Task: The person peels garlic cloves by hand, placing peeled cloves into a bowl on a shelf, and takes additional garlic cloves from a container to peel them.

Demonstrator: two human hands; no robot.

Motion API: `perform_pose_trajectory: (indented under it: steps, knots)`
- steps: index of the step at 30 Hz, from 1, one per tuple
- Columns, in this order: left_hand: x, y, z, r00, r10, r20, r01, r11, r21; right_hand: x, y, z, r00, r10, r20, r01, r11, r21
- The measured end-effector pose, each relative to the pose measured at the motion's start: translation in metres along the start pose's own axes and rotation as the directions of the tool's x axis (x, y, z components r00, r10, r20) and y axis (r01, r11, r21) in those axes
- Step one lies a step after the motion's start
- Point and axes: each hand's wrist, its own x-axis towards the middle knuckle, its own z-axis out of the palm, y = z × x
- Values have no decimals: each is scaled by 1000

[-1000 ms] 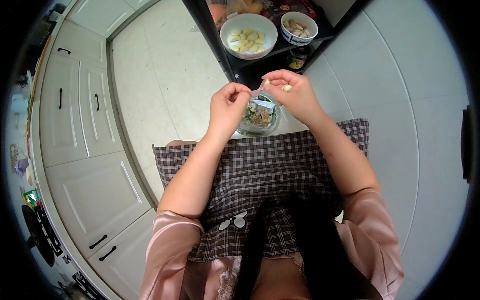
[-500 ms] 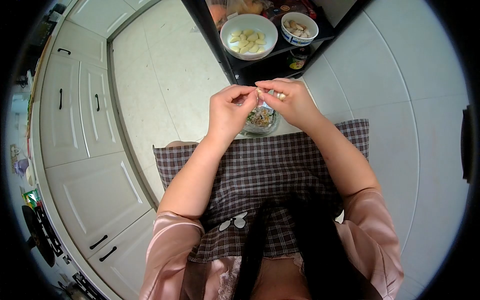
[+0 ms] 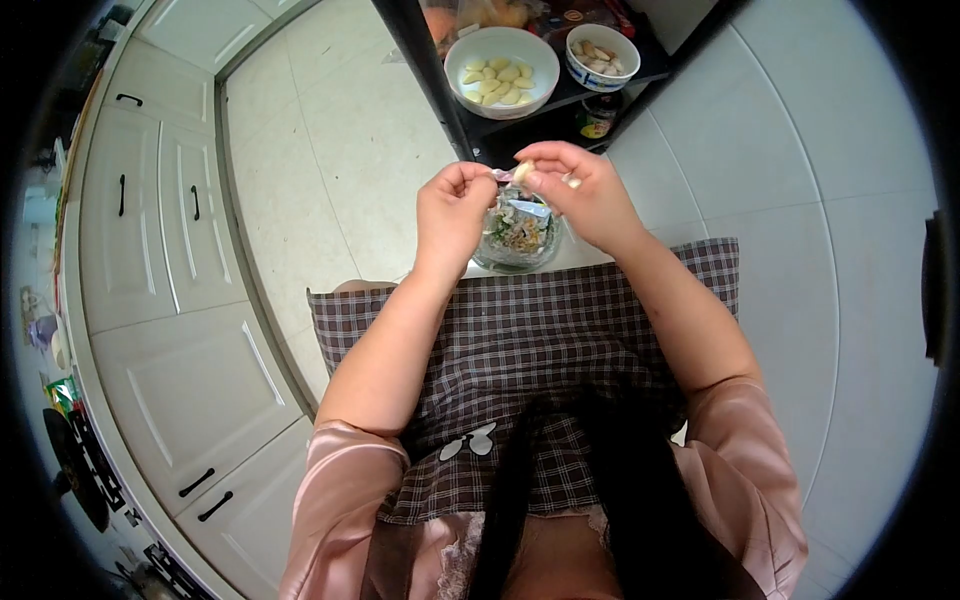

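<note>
My left hand [image 3: 452,208] pinches a strip of purplish garlic skin [image 3: 502,175] between thumb and fingertips. A pale garlic clove [image 3: 524,170] is gripped by the thumb and fingers of my right hand [image 3: 590,198], right beside the skin. Another small pale piece [image 3: 572,181], which looks like a clove, rests against the right fingers. Below both hands stands a clear container [image 3: 492,262] with scraps and peelings in it. Farther forward, a white bowl [image 3: 505,44] holds several peeled cloves. A smaller patterned bowl [image 3: 602,82] to its right holds cloves with skin on.
Both bowls sit on a black shelf unit [image 3: 480,130], with a dark jar [image 3: 598,118] on a lower level. Plastic bags [image 3: 500,14] lie behind the bowls. A checked apron [image 3: 530,340] covers my lap. Pale cabinets [image 3: 140,240] line the left; a tiled wall [image 3: 770,250] is on the right.
My hands have drawn slightly apart, and a strip of skin has come away from the clove. More of the clove and of the container below now shows.
</note>
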Motion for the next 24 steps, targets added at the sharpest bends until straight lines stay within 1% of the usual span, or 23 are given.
perform_pose_trajectory:
  steps: [1, 3, 4, 6, 7, 9, 13, 15, 16, 18, 19, 21, 22, 24]
  knots:
    - [1, 0, -2, 1000, 0, -3, 0, 1000, -1, 1, -2, -1, 1000, 0, 3, 0, 1000, 0]
    - [1, 1, -5, 991, -79, 106, 78, 997, 16, 2, -5, -6, 999, 40, 10, -41, 999, 30]
    - [1, 1, -4, 991, -79, 106, 78, 997, 16, 2, -5, -6, 999, 41, 11, -41, 999, 30]
    - [-1, 3, 2, 990, -77, 116, 89, 991, -102, 2, -6, -6, 998, 52, 23, -52, 999, -3]
    - [-2, 5, 5, 990, -77, 116, 89, 991, -102, 2, -5, -5, 998, 52, 23, -52, 999, -3]
    - [-4, 10, 11, 997, 40, 73, -28, 987, -161, 1, -3, -3, 995, 42, 87, -47, 997, 54]
    - [-1, 3, 5, 991, 60, 118, -46, 992, -114, 1, -1, -5, 990, 89, 107, -94, 995, 38]
    - [-2, 5, 5, 988, 76, 132, -59, 989, -133, 1, 2, -5, 990, 31, 136, -29, 999, -15]
    - [-2, 5, 6, 988, 77, 131, -59, 989, -133, 1, 4, -5, 990, 31, 137, -29, 999, -15]
    - [-4, 6, 7, 981, 175, 84, -171, 984, -51, 1, 7, -5, 988, -118, 99, 133, 978, -163]
    - [-4, 8, 7, 981, 174, 84, -170, 984, -51, 2, 5, -5, 988, -117, 98, 132, 978, -163]
    - [-5, 11, 6, 954, 284, 99, -297, 942, 156, 2, -1, -7, 977, -153, 149, 190, 940, -282]
    - [-6, 11, 6, 954, 284, 99, -297, 942, 156, 2, -1, -8, 977, -153, 148, 190, 940, -282]
    - [-6, 10, 5, 933, 345, 107, -361, 902, 238, 2, -1, -9, 968, -176, 178, 228, 913, -338]
